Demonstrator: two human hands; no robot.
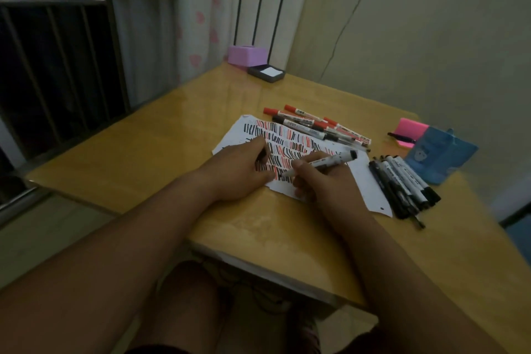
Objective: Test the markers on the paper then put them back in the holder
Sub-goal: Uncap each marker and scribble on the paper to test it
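One marker [321, 163] in right hand [319, 181]: thumb and fingers pinch barrel, tip down on paper [370, 192], black end pointing up and right. Left hand [238, 174] rests on same sheet, fingers curled; dark bit at fingertips, we cannot tell if held. One sheet, covered in red and black strokes. Beyond it we count three red-capped markers [296, 112] mixed with black ones. Right of sheet, black pile [402, 184], number unclear. One blue holder [439, 155] just beyond pile, on table [143, 152].

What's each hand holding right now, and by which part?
The right hand grips a white marker by its lower barrel, near the tip. The left hand rests on the paper; a dark object shows at its far edge, hold unclear.
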